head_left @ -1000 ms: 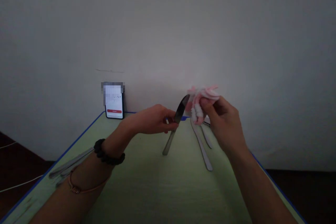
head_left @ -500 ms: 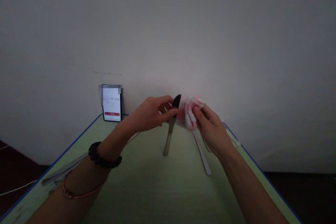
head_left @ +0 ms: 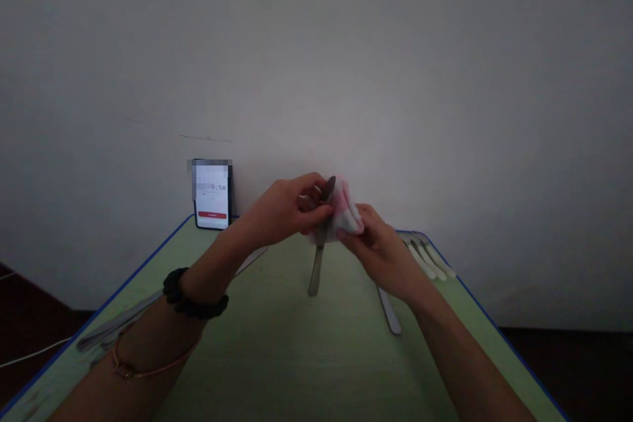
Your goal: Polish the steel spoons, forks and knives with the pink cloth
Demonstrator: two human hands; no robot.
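Note:
My left hand pinches a metal table knife by its blade, with the rounded tip pointing up and away and the handle hanging down toward me. In my right hand is a bunched pink-and-white cloth, pressed up against the knife's blade. The cloth lies behind and to the right of the blade and hides some of it. Below my right hand another metal handle rests on the table; its far end is hidden by the hand.
A phone with a timer stands against the wall at the table's back left. White-handled cutlery lies at the back right. More metal cutlery lies at the left, partly behind my left arm. The green table has a blue edge.
My right hand has moved left and brought the cloth onto the knife's blade. The white-handled cutlery at the back right now shows more. My left hand has hardly moved.

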